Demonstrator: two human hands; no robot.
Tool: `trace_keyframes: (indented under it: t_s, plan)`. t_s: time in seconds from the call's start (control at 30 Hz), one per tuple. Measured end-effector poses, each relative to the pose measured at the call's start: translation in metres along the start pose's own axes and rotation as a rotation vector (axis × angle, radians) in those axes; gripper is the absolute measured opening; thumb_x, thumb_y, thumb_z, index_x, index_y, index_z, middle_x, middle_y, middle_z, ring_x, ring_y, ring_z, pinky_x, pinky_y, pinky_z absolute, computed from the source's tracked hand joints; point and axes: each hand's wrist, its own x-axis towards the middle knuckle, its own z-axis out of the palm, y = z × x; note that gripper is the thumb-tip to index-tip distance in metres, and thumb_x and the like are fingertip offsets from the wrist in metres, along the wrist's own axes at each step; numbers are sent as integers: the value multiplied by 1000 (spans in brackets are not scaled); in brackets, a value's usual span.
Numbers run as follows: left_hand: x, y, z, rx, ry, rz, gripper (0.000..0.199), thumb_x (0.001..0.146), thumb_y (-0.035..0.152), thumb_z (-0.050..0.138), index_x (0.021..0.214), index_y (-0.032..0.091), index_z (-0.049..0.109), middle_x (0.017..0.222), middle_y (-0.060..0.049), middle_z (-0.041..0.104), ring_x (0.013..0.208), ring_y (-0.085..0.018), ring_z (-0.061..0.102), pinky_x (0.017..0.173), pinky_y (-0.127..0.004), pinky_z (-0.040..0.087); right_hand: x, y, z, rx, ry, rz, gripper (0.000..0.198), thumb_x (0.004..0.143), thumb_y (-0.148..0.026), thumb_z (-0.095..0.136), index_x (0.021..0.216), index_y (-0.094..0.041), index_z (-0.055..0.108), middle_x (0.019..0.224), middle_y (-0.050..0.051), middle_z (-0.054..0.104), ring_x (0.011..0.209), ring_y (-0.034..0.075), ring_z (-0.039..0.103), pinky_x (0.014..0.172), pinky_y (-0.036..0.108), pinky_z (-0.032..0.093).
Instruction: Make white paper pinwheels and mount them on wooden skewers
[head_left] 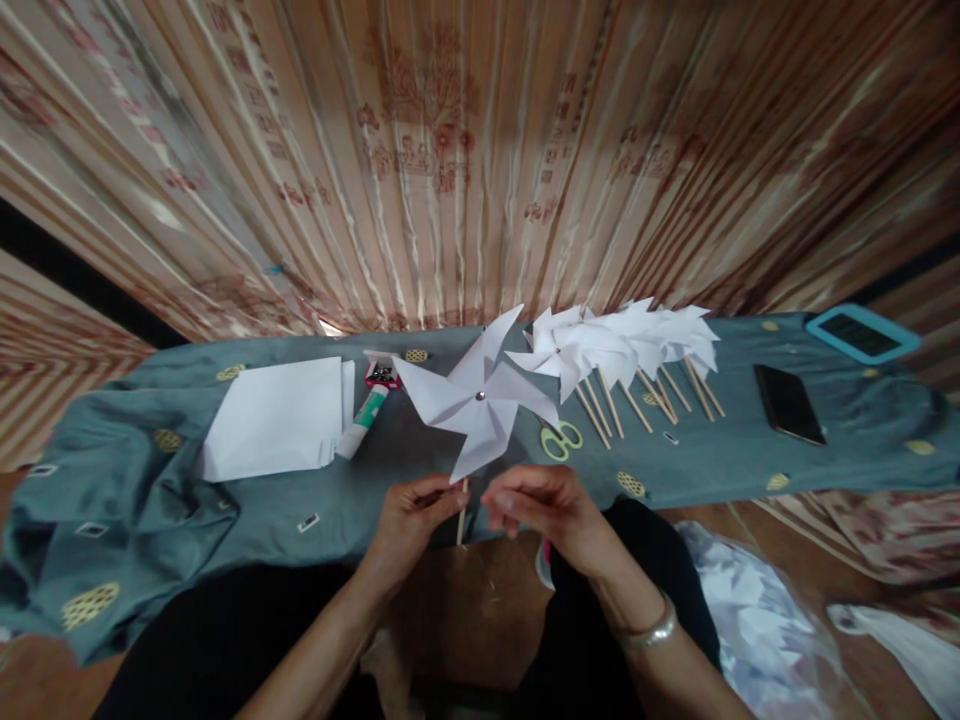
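A white paper pinwheel (491,405) with a silver pin at its centre stands upright on a thin wooden stick in front of me. My left hand (421,512) pinches that stick just under the paper blades. Close by on the right, my right hand (544,505) is apart from the stick, fingers loosely curled; whether anything small sits between them I cannot make out. Green-handled scissors (559,440) lie just behind, their blades hidden under the pinwheel. Several finished-looking pinwheels (630,345) lie in an overlapping row farther right, sticks towards me.
Left on the cloth-covered table (285,515) are a stack of white paper (274,415), a glue stick (365,420) and a small red box of pins (382,371). A black phone (790,403) and a blue-framed tablet (862,333) lie right. A plastic bag (757,610) with white paper stands below.
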Motion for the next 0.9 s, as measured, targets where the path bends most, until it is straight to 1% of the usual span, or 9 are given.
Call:
trace_keyframes:
  t_s: [0.03, 0.1, 0.2, 0.27, 0.37, 0.5, 0.63, 0.8, 0.9]
  plan:
    - [0, 0, 0, -2, 9, -5, 23, 56, 34, 84, 72, 19, 79, 74, -2, 76, 72, -18, 66, 74, -27, 50, -3, -5, -7, -17, 77, -56, 23, 79, -42, 72, 77, -19, 74, 62, 1, 69, 50, 9, 55, 49, 21, 44]
    - [-1, -1, 0, -2, 29, -14, 24, 54, 34, 85, 73, 21, 79, 76, -3, 77, 74, -19, 67, 77, -29, 51, -7, -11, -21, -78, 336, -188, 19, 80, -40, 71, 78, -21, 74, 62, 0, 69, 51, 10, 56, 50, 23, 45]
    - [-1, -1, 0, 8, 33, -24, 23, 53, 34, 85, 72, 21, 80, 77, -3, 77, 76, -19, 68, 79, -29, 52, -8, -13, -38, -306, 732, -346, 17, 76, -34, 75, 90, -24, 74, 76, 2, 72, 67, 14, 62, 67, 28, 51]
    - [-1, -2, -1, 7, 27, -26, 24, 53, 34, 85, 72, 21, 80, 77, -4, 77, 76, -19, 68, 79, -29, 52, -5, -9, -44, -489, 842, -381, 28, 74, -32, 77, 101, -24, 71, 88, 3, 73, 76, 17, 63, 79, 34, 50]
    - [-1, -1, -1, 10, 15, -28, 23, 54, 34, 84, 73, 21, 80, 78, -4, 77, 77, -20, 68, 80, -30, 51, 0, -2, -47, -623, 792, -348, 29, 77, -32, 74, 105, -24, 71, 92, 4, 73, 79, 18, 63, 83, 36, 49]
    - [-1, -1, -1, 9, 13, -28, 22, 56, 32, 83, 74, 21, 80, 78, -4, 78, 77, -19, 69, 80, -29, 51, 2, 5, -40, -543, 709, -320, 16, 80, -30, 69, 94, -24, 73, 79, 0, 70, 71, 15, 61, 73, 30, 49]
    - [0, 0, -1, -12, 40, -22, 23, 54, 32, 84, 75, 22, 80, 82, -4, 78, 78, -19, 69, 81, -29, 52, 4, 13, -31, -396, 641, -267, 13, 74, -30, 74, 86, -24, 73, 70, -2, 67, 65, 14, 58, 69, 29, 48]
    - [0, 3, -2, 4, 85, -17, 22, 55, 31, 83, 74, 20, 80, 79, -4, 78, 75, -19, 69, 77, -29, 53, 8, 17, -12, -96, 458, -109, 24, 66, -39, 80, 82, -22, 73, 67, 0, 69, 64, 15, 61, 63, 28, 49]
    - [-1, 3, -2, 22, 85, -8, 21, 57, 31, 82, 74, 20, 79, 78, -4, 78, 73, -19, 69, 75, -28, 53, 9, 15, 1, 21, 404, -34, 29, 60, -42, 83, 77, -21, 73, 67, 1, 71, 63, 16, 63, 60, 27, 50]
